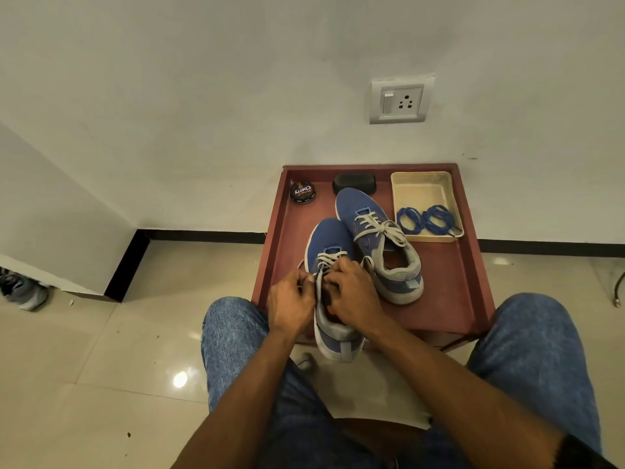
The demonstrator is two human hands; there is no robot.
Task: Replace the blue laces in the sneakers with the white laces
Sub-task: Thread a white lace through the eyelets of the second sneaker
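Final lacing under way on the near sneaker (329, 286); far sneaker (375, 238) already laced white and tied.

Both hands work at the near sneaker's upper eyelets: left hand (292, 304) has fingers curled, pinching a white lace (316, 277) end; right hand (353, 294) has fingers curled over the tongue, apparently gripping the other end, though that grip is partly hidden. Blue laces (427, 220) lie coiled in the tray (422, 187), right of the far sneaker. Judged next: draw both ends even and tie the bow. Tin (303, 192) behind the near sneaker reads "Cherry"; smaller print is illegible.
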